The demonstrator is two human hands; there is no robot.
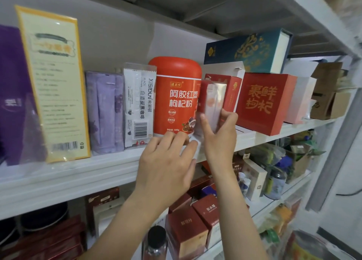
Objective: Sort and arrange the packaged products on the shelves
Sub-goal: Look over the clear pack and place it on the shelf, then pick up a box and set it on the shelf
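Note:
A clear-wrapped packet with red and white sachets stands upright on the white shelf, between a tall red jar and a small red box. My right hand grips the packet's lower part, thumb on its right edge and index finger up its front. My left hand is at the shelf edge below the jar; its fingertips touch the jar's base and the packet's bottom corner.
Left of the jar stand a white sachet pack, purple packs and a tall yellow-edged box. To the right are a red cube box, with a dark blue box above. Lower shelves hold maroon boxes and jars.

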